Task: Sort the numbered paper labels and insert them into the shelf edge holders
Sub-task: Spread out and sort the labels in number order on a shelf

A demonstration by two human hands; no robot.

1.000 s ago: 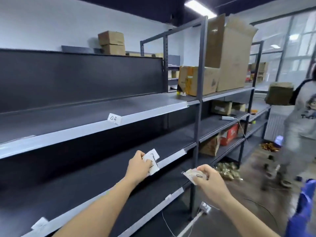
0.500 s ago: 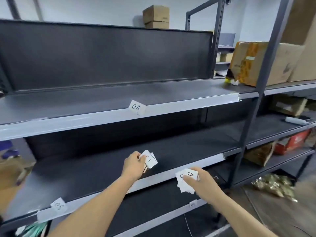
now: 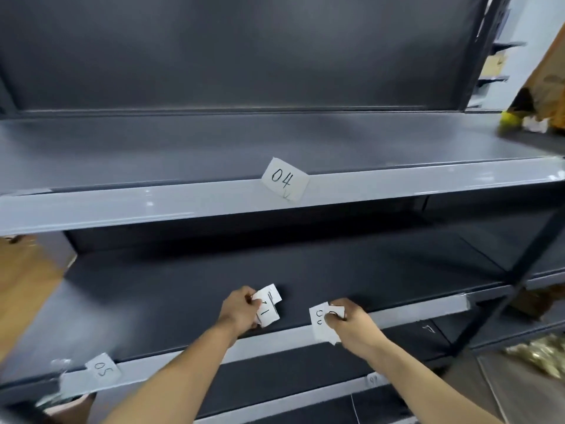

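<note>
**Both hands raised, each pinching paper**

I see both bare forearms rising from the bottom edge of the frame and converging toward lower centre. My left hand sits just left of centre, knuckles toward the camera, wrist nearly straight, thumb and fingers closed on a small fan of labels that sticks out to its right. My right hand sits just right of centre and slightly lower, back of the hand up, fingers curled and pinching a second stack of labels at its left side. The two hands are near each other but apart.
</note>
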